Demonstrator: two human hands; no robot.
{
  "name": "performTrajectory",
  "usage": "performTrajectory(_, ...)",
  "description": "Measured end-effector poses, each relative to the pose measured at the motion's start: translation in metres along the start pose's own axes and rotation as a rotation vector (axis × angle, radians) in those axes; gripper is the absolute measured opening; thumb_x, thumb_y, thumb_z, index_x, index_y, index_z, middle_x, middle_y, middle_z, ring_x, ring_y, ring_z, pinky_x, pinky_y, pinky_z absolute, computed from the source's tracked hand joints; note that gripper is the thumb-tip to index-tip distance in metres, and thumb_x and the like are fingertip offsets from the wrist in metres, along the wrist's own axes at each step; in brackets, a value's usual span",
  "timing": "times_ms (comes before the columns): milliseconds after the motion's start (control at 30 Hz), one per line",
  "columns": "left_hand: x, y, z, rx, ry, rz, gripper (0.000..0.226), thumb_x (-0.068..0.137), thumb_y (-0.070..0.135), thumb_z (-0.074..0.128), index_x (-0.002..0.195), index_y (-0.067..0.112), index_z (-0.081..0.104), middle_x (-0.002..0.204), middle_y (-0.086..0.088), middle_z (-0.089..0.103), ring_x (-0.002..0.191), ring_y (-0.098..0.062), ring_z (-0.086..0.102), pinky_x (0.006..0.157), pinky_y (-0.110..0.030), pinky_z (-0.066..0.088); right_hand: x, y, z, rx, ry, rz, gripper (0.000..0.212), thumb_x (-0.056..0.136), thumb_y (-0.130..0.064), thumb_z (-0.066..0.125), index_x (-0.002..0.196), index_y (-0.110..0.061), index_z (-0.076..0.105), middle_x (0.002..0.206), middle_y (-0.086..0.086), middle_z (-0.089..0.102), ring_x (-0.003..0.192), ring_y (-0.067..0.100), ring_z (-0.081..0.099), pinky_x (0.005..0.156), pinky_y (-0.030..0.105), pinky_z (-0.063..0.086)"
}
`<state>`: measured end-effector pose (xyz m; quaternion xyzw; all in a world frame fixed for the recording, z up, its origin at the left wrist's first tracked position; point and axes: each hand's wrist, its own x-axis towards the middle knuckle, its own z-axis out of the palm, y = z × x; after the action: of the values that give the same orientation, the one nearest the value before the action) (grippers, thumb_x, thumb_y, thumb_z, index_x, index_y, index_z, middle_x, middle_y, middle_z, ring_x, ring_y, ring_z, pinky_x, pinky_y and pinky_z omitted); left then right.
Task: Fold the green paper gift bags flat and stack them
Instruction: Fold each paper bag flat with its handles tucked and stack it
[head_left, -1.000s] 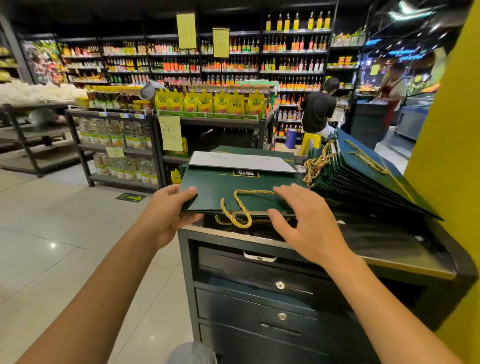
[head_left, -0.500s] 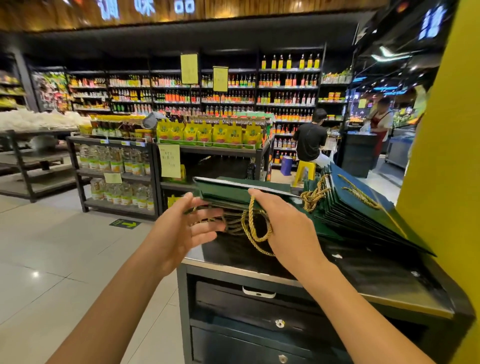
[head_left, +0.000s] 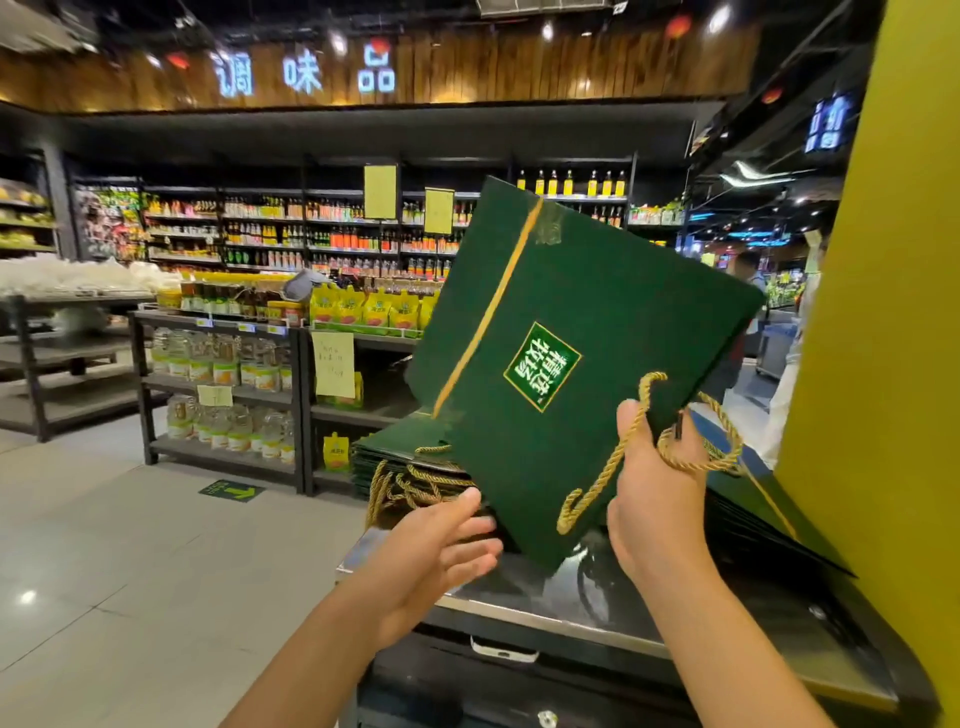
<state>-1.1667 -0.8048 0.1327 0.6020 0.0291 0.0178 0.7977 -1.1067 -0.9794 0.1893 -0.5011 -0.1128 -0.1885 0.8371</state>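
A flat green bag (head_left: 571, 291) is held up tilted above the desk (head_left: 519, 610), with one corner pointing down over the desk's near edge and its printed label upside down. It is pinched near its rope end by the right hand (head_left: 657, 488), thumb on the front face and fingers behind, with the gold rope handle (head_left: 613, 462) looped beside the thumb. The left hand (head_left: 436, 551) is spread, fingers straight, just beside the bag's lower left edge; whether it touches cannot be told. A stack of flat bags (head_left: 395, 457) lies at the desk's far left corner. A second stack (head_left: 748, 519) is leaned against the yellow pillar (head_left: 883, 312) at the right edge.
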Motion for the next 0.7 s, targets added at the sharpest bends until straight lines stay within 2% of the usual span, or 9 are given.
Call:
performTrajectory(67, 0.000, -0.004, 0.010, -0.019, -0.007, 0.045, 0.034, 0.104, 0.030, 0.052, 0.132, 0.013, 0.060, 0.122, -0.006, 0.073, 0.109, -0.023, 0.072, 0.090, -0.040, 0.059, -0.005, 0.006, 0.002, 0.239, -0.043, 0.111, 0.021, 0.103, -0.014, 0.056, 0.118, -0.026, 0.065, 0.121, 0.000, 0.072, 0.115, 0.019, 0.067, 0.100, 0.048, 0.052)
performTrajectory(100, 0.000, -0.006, 0.014, -0.064, 0.019, 0.076, 0.030, 0.106, 0.024, 0.050, 0.132, 0.013, 0.059, 0.121, -0.005, 0.074, 0.108, -0.022, 0.072, 0.084, -0.040, 0.061, -0.008, 0.009, 0.001, 0.314, -0.068, 0.159, 0.025, 0.103, -0.011, 0.056, 0.125, -0.021, 0.062, 0.125, 0.009, 0.070, 0.116, 0.028, 0.067, 0.097, 0.052, 0.054)
performTrajectory(167, 0.001, -0.009, 0.014, -0.154, 0.064, 0.149, 0.029, 0.106, 0.014, 0.047, 0.134, 0.014, 0.056, 0.122, -0.004, 0.074, 0.110, -0.022, 0.072, 0.078, -0.040, 0.063, -0.013, 0.012, -0.003, 0.320, -0.110, 0.217, 0.028, 0.101, -0.009, 0.057, 0.128, -0.014, 0.059, 0.125, 0.014, 0.070, 0.112, 0.032, 0.069, 0.095, 0.053, 0.055)
performTrajectory(233, 0.001, -0.008, 0.006, -0.182, 0.105, 0.208, 0.032, 0.107, 0.010, 0.043, 0.136, 0.018, 0.055, 0.125, -0.003, 0.072, 0.112, -0.022, 0.071, 0.076, -0.041, 0.062, -0.012, 0.013, -0.011, 0.173, -0.185, 0.259, 0.023, 0.098, -0.007, 0.061, 0.120, -0.012, 0.061, 0.123, 0.012, 0.071, 0.111, 0.030, 0.069, 0.098, 0.051, 0.053)
performTrajectory(333, 0.002, 0.000, -0.013, -0.210, 0.180, 0.247, 0.031, 0.107, 0.009, 0.043, 0.131, 0.022, 0.057, 0.123, -0.003, 0.073, 0.104, -0.020, 0.074, 0.070, -0.037, 0.063, -0.008, 0.014, -0.032, -0.036, -0.427, 0.295, 0.026, 0.093, -0.004, 0.066, 0.118, -0.008, 0.063, 0.119, 0.013, 0.072, 0.112, 0.027, 0.069, 0.098, 0.042, 0.056)
performTrajectory(400, 0.003, 0.005, -0.025, -0.187, 0.230, 0.247, 0.028, 0.107, 0.010, 0.043, 0.128, 0.021, 0.058, 0.121, -0.004, 0.074, 0.098, -0.019, 0.075, 0.067, -0.035, 0.062, -0.007, 0.016, -0.045, -0.271, -0.558, 0.261, 0.026, 0.091, 0.002, 0.068, 0.115, -0.010, 0.067, 0.113, 0.007, 0.074, 0.106, 0.017, 0.071, 0.092, 0.032, 0.059)
performTrajectory(467, 0.005, 0.007, -0.036, -0.107, 0.290, 0.239, 0.026, 0.107, 0.011, 0.044, 0.127, 0.020, 0.058, 0.118, -0.004, 0.075, 0.094, -0.018, 0.075, 0.067, -0.033, 0.062, -0.003, 0.019, -0.056, -0.561, -0.616, 0.183, 0.028, 0.090, 0.003, 0.066, 0.110, -0.015, 0.071, 0.110, 0.003, 0.075, 0.099, 0.018, 0.073, 0.090, 0.034, 0.060)
performTrajectory(567, 0.011, 0.009, -0.052, 0.009, 0.378, 0.224, 0.025, 0.107, 0.014, 0.046, 0.130, 0.019, 0.057, 0.115, -0.004, 0.074, 0.094, -0.019, 0.074, 0.069, -0.032, 0.060, 0.006, 0.023, -0.072, -0.909, -0.718, 0.198, 0.025, 0.092, -0.006, 0.062, 0.112, -0.018, 0.072, 0.107, 0.002, 0.075, 0.089, 0.022, 0.074, 0.083, 0.041, 0.062)
performTrajectory(700, 0.020, 0.006, -0.068, 0.153, 0.448, 0.217, 0.023, 0.108, 0.016, 0.045, 0.125, 0.021, 0.060, 0.110, -0.001, 0.075, 0.095, -0.020, 0.075, 0.076, -0.035, 0.057, 0.002, 0.012, -0.077, -0.947, -0.886, 0.360, 0.022, 0.094, -0.036, 0.069, 0.103, -0.018, 0.075, 0.092, 0.002, 0.077, 0.083, 0.020, 0.075, 0.077, 0.034, 0.063)
